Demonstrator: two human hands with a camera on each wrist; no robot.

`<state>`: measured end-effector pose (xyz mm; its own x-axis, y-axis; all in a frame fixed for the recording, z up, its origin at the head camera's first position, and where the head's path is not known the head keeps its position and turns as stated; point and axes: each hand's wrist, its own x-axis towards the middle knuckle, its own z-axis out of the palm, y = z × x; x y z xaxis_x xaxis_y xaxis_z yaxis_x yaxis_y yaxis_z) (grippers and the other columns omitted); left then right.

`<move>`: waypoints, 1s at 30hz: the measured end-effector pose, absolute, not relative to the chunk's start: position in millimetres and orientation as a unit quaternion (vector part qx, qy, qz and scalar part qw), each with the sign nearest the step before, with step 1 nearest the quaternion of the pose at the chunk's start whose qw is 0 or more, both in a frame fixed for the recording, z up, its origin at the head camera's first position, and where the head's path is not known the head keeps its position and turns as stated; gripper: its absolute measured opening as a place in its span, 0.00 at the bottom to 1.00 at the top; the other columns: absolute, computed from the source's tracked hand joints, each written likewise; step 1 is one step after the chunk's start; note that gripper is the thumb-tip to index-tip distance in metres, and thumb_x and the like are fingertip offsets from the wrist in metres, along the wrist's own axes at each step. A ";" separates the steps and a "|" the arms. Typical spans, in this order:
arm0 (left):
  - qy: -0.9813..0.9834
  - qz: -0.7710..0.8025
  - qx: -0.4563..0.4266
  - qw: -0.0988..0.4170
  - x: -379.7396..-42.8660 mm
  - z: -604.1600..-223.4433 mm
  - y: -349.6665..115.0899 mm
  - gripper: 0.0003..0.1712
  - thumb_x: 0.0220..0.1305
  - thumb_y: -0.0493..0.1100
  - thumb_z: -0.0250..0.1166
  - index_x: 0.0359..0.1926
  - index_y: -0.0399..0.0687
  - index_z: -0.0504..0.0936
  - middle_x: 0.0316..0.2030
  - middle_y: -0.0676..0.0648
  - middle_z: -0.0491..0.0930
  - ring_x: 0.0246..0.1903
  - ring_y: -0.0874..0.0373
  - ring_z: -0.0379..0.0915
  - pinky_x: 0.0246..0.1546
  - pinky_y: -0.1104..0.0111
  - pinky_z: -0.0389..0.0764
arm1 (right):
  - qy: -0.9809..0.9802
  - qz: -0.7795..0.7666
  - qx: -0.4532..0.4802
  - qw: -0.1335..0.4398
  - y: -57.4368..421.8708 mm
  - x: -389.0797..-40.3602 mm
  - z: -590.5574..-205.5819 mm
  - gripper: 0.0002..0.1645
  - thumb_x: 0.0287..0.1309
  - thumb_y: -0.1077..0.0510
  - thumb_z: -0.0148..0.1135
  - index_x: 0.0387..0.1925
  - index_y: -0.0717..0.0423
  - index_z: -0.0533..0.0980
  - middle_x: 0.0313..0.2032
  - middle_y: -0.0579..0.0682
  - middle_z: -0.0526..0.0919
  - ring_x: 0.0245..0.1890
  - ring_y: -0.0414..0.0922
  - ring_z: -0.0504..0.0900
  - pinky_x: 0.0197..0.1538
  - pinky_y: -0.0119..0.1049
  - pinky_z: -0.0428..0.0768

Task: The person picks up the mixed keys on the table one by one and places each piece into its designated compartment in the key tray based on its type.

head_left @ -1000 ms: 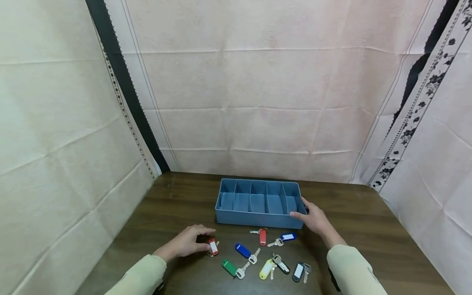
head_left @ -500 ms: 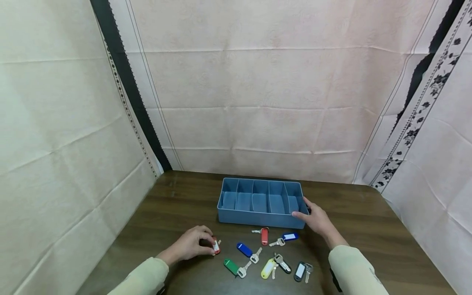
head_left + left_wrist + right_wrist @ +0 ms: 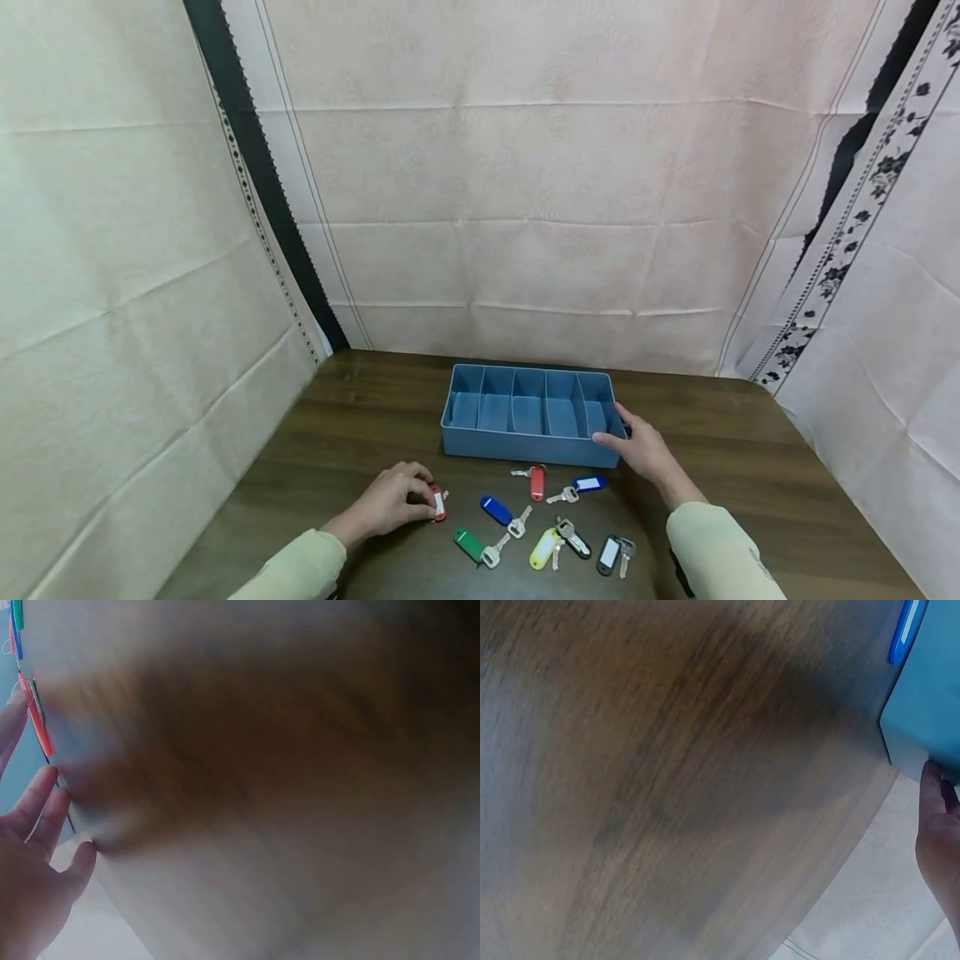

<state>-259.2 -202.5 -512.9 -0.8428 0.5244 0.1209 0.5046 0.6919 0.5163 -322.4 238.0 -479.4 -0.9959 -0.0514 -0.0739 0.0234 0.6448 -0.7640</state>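
My left hand [image 3: 393,497] is low over the table's left side. Its thumb and forefinger pinch a red key tag [image 3: 439,503] with a white label; part of the tag is hidden by the fingers. In the left wrist view that red tag [image 3: 36,720] shows edge-on beside a fingertip. My right hand [image 3: 643,450] holds the right end of a blue compartment tray [image 3: 517,445], thumb at the front rim and fingers around the end wall. The right wrist view has a finger [image 3: 932,791] against the tray's side. No keys show in the tray's compartments.
Several tagged keys lie before the tray: a red tag [image 3: 537,483], two blue tags [image 3: 496,510], a green tag [image 3: 469,546], a yellow tag [image 3: 543,550] and two black tags [image 3: 608,555]. Pale cloth [image 3: 525,208] hangs behind the brown table [image 3: 375,400].
My left thumb and forefinger have closed in on the red tag, which has turned slightly and is now more covered. The right hand and tray have stayed put.
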 end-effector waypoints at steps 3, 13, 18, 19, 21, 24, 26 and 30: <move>0.919 0.281 0.276 0.019 -259.1 -512.7 -202.1 0.05 0.60 0.51 0.72 0.28 0.67 0.85 0.49 0.52 0.78 0.49 0.52 0.70 0.52 0.45 0.67 | 0.906 -0.420 -0.010 0.042 238.4 -322.6 -479.5 0.66 0.51 0.26 0.63 0.78 0.55 0.45 0.74 0.68 0.51 0.70 0.72 0.53 0.61 0.68 0.63; 0.896 0.373 0.242 0.011 -267.0 -508.1 -200.0 0.03 0.61 0.49 0.72 0.32 0.58 0.88 0.47 0.47 0.79 0.47 0.51 0.74 0.48 0.53 0.75 | 0.906 -0.421 -0.011 0.039 240.0 -322.3 -479.0 0.67 0.51 0.26 0.63 0.78 0.55 0.46 0.73 0.69 0.52 0.69 0.72 0.55 0.61 0.67 0.64; 0.889 0.418 0.189 -0.007 -268.3 -494.7 -194.7 0.05 0.62 0.48 0.71 0.29 0.60 0.87 0.49 0.44 0.79 0.50 0.49 0.74 0.50 0.49 0.74 | 0.905 -0.424 -0.014 0.039 240.3 -322.3 -479.8 0.67 0.51 0.26 0.63 0.78 0.56 0.46 0.73 0.68 0.52 0.69 0.71 0.55 0.61 0.67 0.64; 0.888 0.425 0.176 -0.009 -268.5 -491.3 -193.3 0.05 0.62 0.48 0.71 0.28 0.60 0.86 0.49 0.44 0.79 0.50 0.50 0.74 0.51 0.49 0.73 | 0.904 -0.425 -0.014 0.039 240.3 -322.3 -480.0 0.67 0.51 0.26 0.63 0.78 0.56 0.46 0.73 0.68 0.52 0.69 0.71 0.55 0.61 0.67 0.64; 0.887 0.436 0.154 -0.013 -269.2 -484.3 -190.5 0.06 0.61 0.47 0.72 0.28 0.60 0.86 0.50 0.45 0.79 0.50 0.50 0.73 0.51 0.48 0.73 | 0.903 -0.427 -0.015 0.038 240.3 -322.5 -480.5 0.67 0.51 0.26 0.63 0.78 0.56 0.46 0.73 0.68 0.52 0.69 0.71 0.55 0.61 0.67 0.64; 0.887 0.444 0.126 -0.026 -270.8 -474.6 -187.2 0.05 0.61 0.46 0.72 0.28 0.59 0.86 0.49 0.47 0.79 0.50 0.50 0.73 0.51 0.49 0.74 | 0.902 -0.429 -0.014 0.036 239.9 -322.3 -481.1 0.67 0.50 0.25 0.63 0.78 0.55 0.46 0.73 0.68 0.52 0.69 0.71 0.55 0.61 0.67 0.64; 0.886 0.448 0.112 -0.034 -271.9 -469.1 -185.9 0.04 0.61 0.45 0.72 0.29 0.57 0.87 0.49 0.48 0.79 0.51 0.50 0.73 0.50 0.49 0.75 | 0.902 -0.430 -0.014 0.036 239.6 -322.2 -481.6 0.67 0.50 0.25 0.63 0.78 0.55 0.46 0.73 0.68 0.53 0.69 0.71 0.55 0.61 0.67 0.64; 0.885 0.454 0.092 -0.050 -274.2 -457.9 -184.5 0.04 0.62 0.46 0.72 0.30 0.56 0.87 0.50 0.51 0.78 0.53 0.49 0.71 0.51 0.48 0.75 | 0.902 -0.431 -0.012 0.036 238.7 -321.7 -482.0 0.68 0.49 0.25 0.63 0.78 0.55 0.46 0.73 0.68 0.53 0.69 0.71 0.55 0.61 0.67 0.64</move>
<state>-274.2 -184.5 -457.9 -0.9780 0.1174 0.1722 0.2084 0.5700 0.7948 -321.7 238.7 -482.0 -0.9971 -0.0529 -0.0553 0.0098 0.6289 -0.7774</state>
